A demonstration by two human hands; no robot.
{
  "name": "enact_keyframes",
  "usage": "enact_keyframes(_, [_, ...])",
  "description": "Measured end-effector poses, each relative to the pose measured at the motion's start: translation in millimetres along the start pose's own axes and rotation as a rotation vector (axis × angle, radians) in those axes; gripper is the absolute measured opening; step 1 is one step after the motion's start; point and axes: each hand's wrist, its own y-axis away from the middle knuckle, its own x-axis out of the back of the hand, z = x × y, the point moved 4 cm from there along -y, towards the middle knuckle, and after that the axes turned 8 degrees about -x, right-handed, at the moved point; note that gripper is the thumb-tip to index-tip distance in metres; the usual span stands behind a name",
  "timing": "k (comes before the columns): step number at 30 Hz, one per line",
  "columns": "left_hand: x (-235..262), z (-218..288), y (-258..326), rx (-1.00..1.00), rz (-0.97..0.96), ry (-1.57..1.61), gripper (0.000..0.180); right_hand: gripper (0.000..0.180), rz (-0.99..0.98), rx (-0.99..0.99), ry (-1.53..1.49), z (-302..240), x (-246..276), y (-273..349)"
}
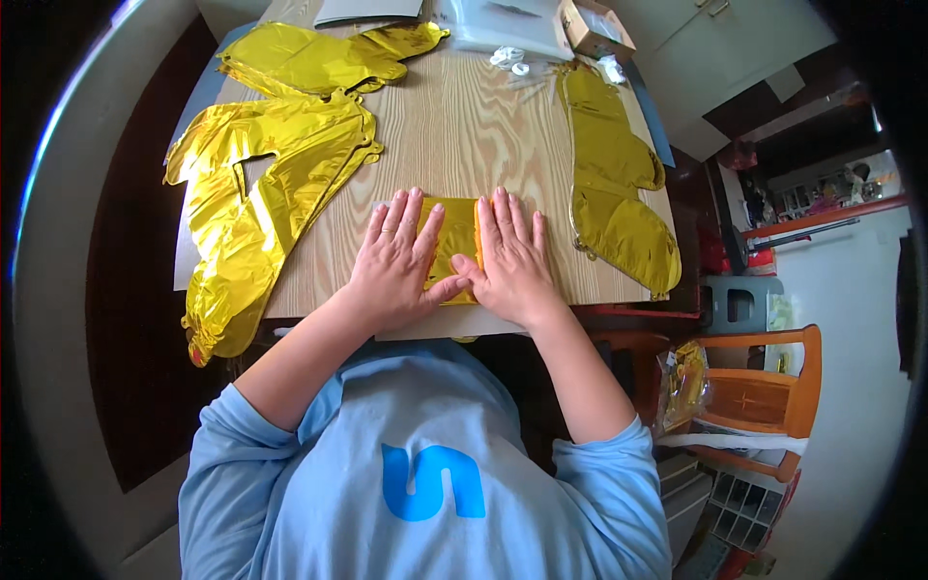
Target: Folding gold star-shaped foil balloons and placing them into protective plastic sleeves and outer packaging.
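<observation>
A folded gold foil balloon (452,224) lies as a small flat packet near the front edge of the table. My left hand (394,263) presses down flat over its left side, fingers stretched out. On its right side rests my right hand (510,253), also flat with the fingers extended; an orange-gold edge shows beside the index finger. The two thumbs meet low on the packet, and the palms hide part of it. Other flat gold foil balloons lie around: one at the left (314,145), one at the far left (300,56) and one at the right (619,159).
Across the wood-grain table (464,126), a clear plastic bag (483,27), a small open cardboard box (599,31) and white coiled string (507,58) sit at the far end. A wooden chair (768,387) with a bag of gold foil (686,377) stands at the right.
</observation>
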Motion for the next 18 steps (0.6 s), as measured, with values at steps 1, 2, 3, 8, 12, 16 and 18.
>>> enact_keyframes(1, [-1,-1,0,0.004,-0.001,-0.003,0.093,0.084,0.01,0.0,-0.124,4,2,-1])
enact_keyframes(2, [-1,-1,0,0.007,-0.003,-0.005,0.093,0.084,0.022,0.0,-0.249,12,7,-4])
enact_keyframes(3, [-1,-2,-1,0.01,-0.007,-0.006,0.092,0.084,0.031,-0.002,-0.374,17,12,-5])
enact_keyframes(8, [1,1,-2,0.042,-0.071,0.002,0.093,0.026,0.394,-0.25,-0.519,38,64,58])
enact_keyframes(12, [5,3,-4,0.058,-0.065,0.006,0.093,0.018,0.173,-0.526,-0.63,52,41,113])
enact_keyframes(16, [11,7,-8,0.045,-0.05,-0.027,0.094,0.026,-0.194,-0.796,-1.397,45,-3,131])
enact_keyframes(18, [11,6,-10,0.03,-0.04,-0.061,0.093,0.029,-0.255,-0.828,-1.68,34,-13,126])
